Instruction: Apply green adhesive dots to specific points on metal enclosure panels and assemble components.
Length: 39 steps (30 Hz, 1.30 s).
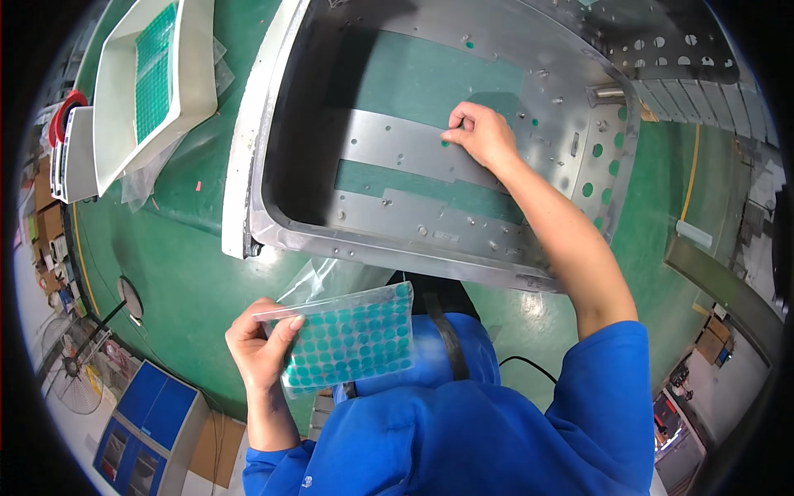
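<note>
Left hand [258, 345] gripping a clear-backed sheet of green round stickers [351, 335] by its left edge, thumb on top; sheet held in the air on the near side of the metal casing [413, 261], just off its near rim. Right hand [481, 136] reaching inside the casing, thumb and fingertips pinched together low over the crosswise metal strip [380, 142]; can't tell if anything is between them. Small green spot right by the fingertips, sticker or hole unclear.

Casing: open side up, rounded corners, bare grey metal inside with studs and small holes; wide cutouts show green behind. Row of round holes along the right wall. Left outer side white.

Upper left: green desk [186, 169] with a white bin [198, 95], tilted in view, more green dot sheets [154, 74] inside, clear plastic film [153, 178] beside it. Red ring [64, 116] left of the bin.

Room: glossy green floor [194, 298], yellow line [692, 169] at right. Lower left, wire-cage fan [78, 384] and blue-fronted cabinet [157, 401]. Cardboard boxes [48, 207] along the left edge. Perforated dark metal panel [670, 45] top right.
</note>
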Available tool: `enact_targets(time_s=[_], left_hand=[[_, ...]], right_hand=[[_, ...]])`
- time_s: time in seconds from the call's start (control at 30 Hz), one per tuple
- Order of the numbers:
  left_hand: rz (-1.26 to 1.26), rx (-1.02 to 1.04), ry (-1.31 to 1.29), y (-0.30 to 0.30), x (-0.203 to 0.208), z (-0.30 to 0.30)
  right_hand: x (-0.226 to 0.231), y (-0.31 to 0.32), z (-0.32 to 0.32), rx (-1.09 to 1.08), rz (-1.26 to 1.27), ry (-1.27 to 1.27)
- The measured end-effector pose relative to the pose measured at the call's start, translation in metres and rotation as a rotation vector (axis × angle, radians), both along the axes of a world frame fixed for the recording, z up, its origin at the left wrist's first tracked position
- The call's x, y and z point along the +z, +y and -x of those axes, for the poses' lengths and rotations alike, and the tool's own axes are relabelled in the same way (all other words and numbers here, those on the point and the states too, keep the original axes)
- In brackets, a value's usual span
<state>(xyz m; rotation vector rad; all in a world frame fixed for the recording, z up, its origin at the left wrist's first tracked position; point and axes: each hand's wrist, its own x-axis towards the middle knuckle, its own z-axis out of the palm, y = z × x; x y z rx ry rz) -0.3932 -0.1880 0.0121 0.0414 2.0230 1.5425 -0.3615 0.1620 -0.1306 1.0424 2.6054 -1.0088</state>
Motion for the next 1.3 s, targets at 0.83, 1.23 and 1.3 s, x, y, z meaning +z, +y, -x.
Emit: enact_targets(time_s=[0.83,1.23,1.3], left_hand=[[-0.138,0.027,-0.041,0.023,-0.002,-0.018],[-0.065,0.114,-0.073,0.017,-0.012,-0.025],[-0.066,0.109,-0.081,0.017,-0.013,-0.025]], right_hand=[[0.133,-0.091,-0.081,0.463,0.282,0.672],[0.000,-0.016,-0.048,0.222,0.157,0.023],[0.002,-0.017,-0.046,0.229,0.121,-0.010]])
